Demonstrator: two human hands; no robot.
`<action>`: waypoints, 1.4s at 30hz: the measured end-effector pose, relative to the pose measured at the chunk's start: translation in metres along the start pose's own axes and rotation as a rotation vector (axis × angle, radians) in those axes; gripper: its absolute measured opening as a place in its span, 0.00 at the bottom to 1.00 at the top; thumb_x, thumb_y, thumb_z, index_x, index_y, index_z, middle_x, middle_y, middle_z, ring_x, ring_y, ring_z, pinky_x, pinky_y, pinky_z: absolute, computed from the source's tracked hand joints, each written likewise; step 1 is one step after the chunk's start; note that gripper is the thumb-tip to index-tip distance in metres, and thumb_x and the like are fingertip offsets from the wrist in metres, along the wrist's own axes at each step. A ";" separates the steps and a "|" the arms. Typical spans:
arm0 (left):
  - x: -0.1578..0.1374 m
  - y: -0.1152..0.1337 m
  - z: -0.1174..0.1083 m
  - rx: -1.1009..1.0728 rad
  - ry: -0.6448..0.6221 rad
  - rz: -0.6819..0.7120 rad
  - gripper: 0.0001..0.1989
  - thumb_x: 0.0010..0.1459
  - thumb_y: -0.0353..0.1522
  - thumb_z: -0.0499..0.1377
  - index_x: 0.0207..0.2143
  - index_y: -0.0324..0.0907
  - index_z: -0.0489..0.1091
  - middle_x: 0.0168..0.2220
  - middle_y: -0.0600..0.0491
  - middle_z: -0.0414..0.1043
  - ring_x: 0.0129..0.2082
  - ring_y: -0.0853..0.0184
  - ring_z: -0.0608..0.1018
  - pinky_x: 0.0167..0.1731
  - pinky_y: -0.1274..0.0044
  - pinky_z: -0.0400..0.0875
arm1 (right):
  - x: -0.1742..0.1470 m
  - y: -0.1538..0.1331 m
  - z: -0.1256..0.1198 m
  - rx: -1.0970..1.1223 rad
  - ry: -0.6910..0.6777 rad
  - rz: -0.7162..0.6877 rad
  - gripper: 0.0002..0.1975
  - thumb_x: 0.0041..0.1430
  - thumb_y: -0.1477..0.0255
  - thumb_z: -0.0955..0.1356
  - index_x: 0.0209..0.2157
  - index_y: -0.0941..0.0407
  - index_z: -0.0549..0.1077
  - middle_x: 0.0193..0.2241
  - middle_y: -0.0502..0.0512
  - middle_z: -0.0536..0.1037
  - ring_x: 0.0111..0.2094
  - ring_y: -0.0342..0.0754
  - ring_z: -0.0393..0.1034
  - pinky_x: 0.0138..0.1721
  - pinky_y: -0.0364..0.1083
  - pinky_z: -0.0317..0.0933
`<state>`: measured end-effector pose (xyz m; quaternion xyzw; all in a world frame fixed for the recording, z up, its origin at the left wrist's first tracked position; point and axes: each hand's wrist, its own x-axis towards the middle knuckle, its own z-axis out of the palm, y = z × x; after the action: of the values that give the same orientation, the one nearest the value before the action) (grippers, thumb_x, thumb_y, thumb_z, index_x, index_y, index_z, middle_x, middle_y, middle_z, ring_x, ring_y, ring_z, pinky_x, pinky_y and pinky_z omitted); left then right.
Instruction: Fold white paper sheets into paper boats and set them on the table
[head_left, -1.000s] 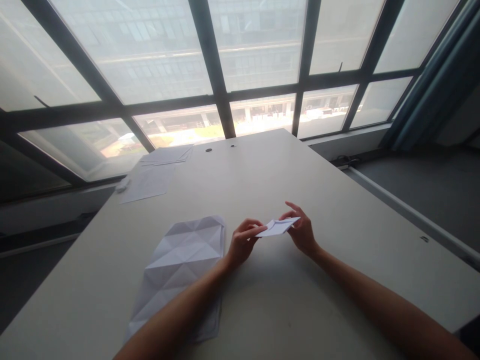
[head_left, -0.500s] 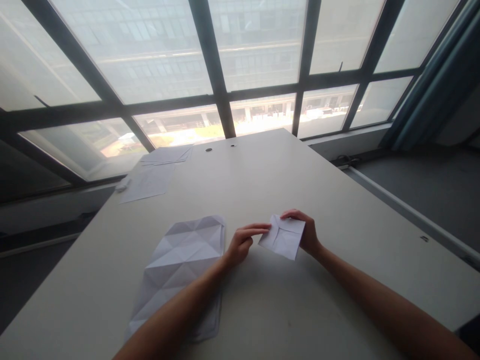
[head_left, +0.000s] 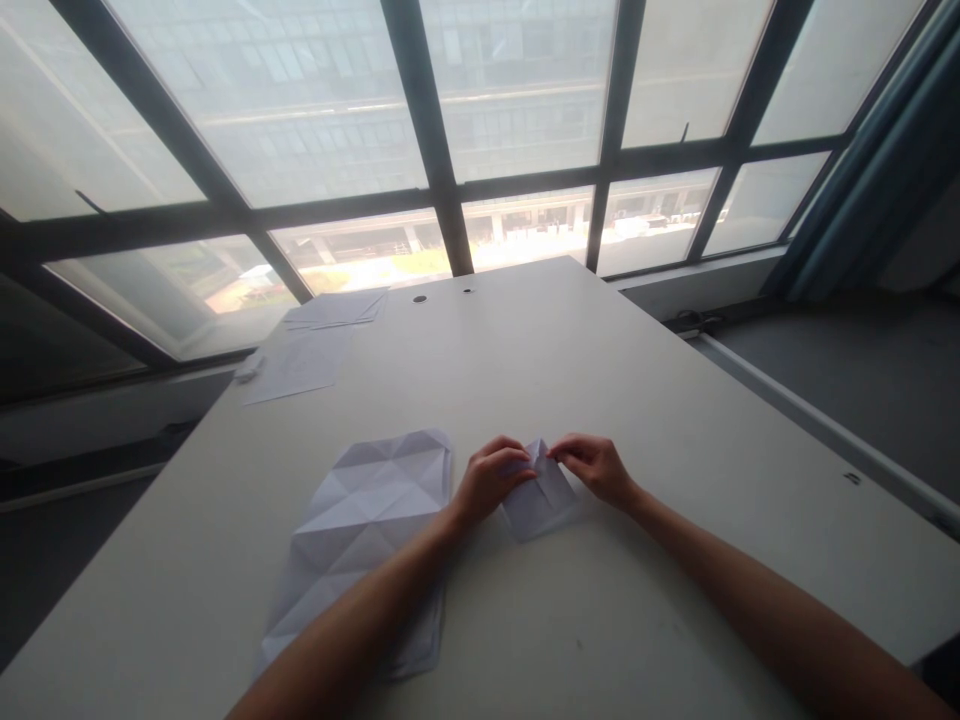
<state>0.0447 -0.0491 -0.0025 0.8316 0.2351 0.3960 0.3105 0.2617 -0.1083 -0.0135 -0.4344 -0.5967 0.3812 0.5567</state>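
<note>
A small piece of folded white paper (head_left: 541, 505) is between my two hands, low over the table or resting on it; I cannot tell which. My left hand (head_left: 491, 478) grips its upper left side, thumb and fingers pinched near a fold. With thumb and fingertips, my right hand (head_left: 596, 465) pinches the upper right edge close to the top corner. Fold lines and a flap show on the upper face of the paper. Left of it, partly under my left forearm, lie creased white sheets (head_left: 375, 490) in a stack.
The white table (head_left: 510, 360) reaches to the large windows. At its far left lie several flat paper sheets (head_left: 300, 362) and a small white crumpled thing (head_left: 249, 368). Two round dark spots are near the far edge. A blue curtain (head_left: 847, 190) hangs at right.
The folded paper has turned and come lower and slightly left. My left hand has gone from outstretched fingers to a pinch. My right hand has shifted its hold to the top corner.
</note>
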 end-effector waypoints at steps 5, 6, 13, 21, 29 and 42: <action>-0.001 0.001 0.004 -0.006 -0.002 0.009 0.08 0.57 0.36 0.64 0.36 0.41 0.76 0.37 0.47 0.75 0.37 0.65 0.77 0.38 0.74 0.73 | 0.002 0.002 0.009 0.033 0.041 -0.015 0.10 0.54 0.64 0.72 0.33 0.56 0.77 0.34 0.55 0.75 0.35 0.48 0.72 0.36 0.47 0.70; -0.001 0.001 0.004 -0.007 0.000 0.013 0.08 0.57 0.36 0.64 0.36 0.41 0.76 0.37 0.47 0.75 0.37 0.65 0.77 0.38 0.74 0.73 | 0.003 0.002 0.011 0.049 0.052 -0.011 0.10 0.53 0.64 0.73 0.32 0.56 0.77 0.35 0.55 0.75 0.36 0.48 0.72 0.36 0.46 0.70; -0.003 0.002 0.008 -0.051 -0.036 0.035 0.07 0.59 0.35 0.63 0.37 0.41 0.76 0.38 0.47 0.74 0.36 0.66 0.77 0.36 0.75 0.73 | 0.003 0.004 0.017 0.181 0.100 0.128 0.15 0.48 0.63 0.75 0.33 0.56 0.73 0.34 0.53 0.77 0.30 0.45 0.72 0.34 0.46 0.68; -0.001 0.005 0.008 -0.103 -0.039 -0.025 0.08 0.60 0.35 0.61 0.33 0.40 0.75 0.36 0.46 0.74 0.35 0.65 0.77 0.36 0.74 0.72 | 0.000 0.004 0.019 0.060 0.021 0.136 0.12 0.50 0.64 0.74 0.30 0.57 0.73 0.26 0.50 0.75 0.28 0.45 0.69 0.31 0.45 0.65; 0.004 0.009 0.003 -0.203 -0.083 -0.092 0.13 0.62 0.38 0.59 0.30 0.39 0.74 0.34 0.45 0.75 0.36 0.64 0.76 0.39 0.72 0.70 | -0.001 0.007 0.017 0.061 0.013 0.141 0.12 0.50 0.64 0.74 0.30 0.56 0.73 0.26 0.49 0.75 0.28 0.45 0.69 0.31 0.45 0.63; 0.002 0.007 0.006 -0.199 -0.066 -0.235 0.17 0.63 0.43 0.55 0.30 0.39 0.71 0.30 0.51 0.73 0.31 0.67 0.73 0.33 0.77 0.69 | 0.001 0.005 0.018 -0.061 -0.043 0.135 0.12 0.50 0.65 0.73 0.28 0.55 0.68 0.24 0.46 0.69 0.26 0.43 0.62 0.26 0.42 0.58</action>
<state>0.0515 -0.0542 0.0006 0.7759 0.2801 0.3507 0.4434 0.2440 -0.1049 -0.0193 -0.4822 -0.5893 0.4088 0.5031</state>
